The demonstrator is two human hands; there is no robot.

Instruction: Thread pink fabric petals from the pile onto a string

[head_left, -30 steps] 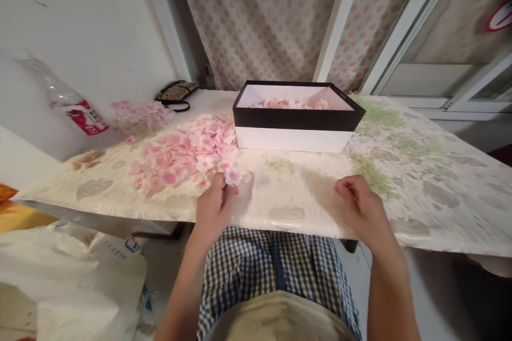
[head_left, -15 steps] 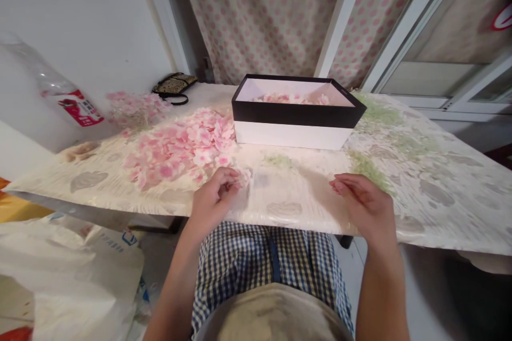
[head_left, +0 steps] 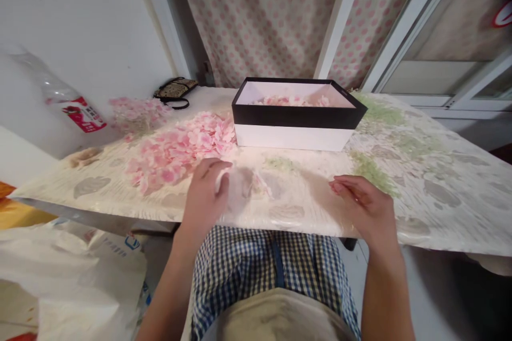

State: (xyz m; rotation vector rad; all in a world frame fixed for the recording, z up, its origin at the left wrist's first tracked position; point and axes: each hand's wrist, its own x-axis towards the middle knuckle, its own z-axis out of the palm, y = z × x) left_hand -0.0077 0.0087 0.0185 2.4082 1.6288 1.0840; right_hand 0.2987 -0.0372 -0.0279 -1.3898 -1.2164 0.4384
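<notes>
In the head view, a heap of pink petals [head_left: 176,152] is spread across the left part of the counter [head_left: 424,186], which is covered with a leaf-printed sheet, and it lies just beside a black-and-white box [head_left: 294,137]. More pink petals [head_left: 290,101] are seen inside that box. A few loose petals [head_left: 260,185] are scattered towards the front of the counter, between the two hands. The left hand [head_left: 204,197] is held at the near edge of the heap, its fingers [head_left: 210,166] curled and blurred by motion, so whether anything is grasped cannot be told. The right hand [head_left: 362,205] is rested near the front edge, its fingers [head_left: 340,186] loosely bent around nothing visible. The petals are judged to be very light, soft and thin, and easily scattered, so a gentle pinch at the edge of the heap would likely suit them best. A clear plastic bottle [head_left: 60,90] with a red label and a patterned pouch [head_left: 176,89] are seen towards the far left.
</notes>
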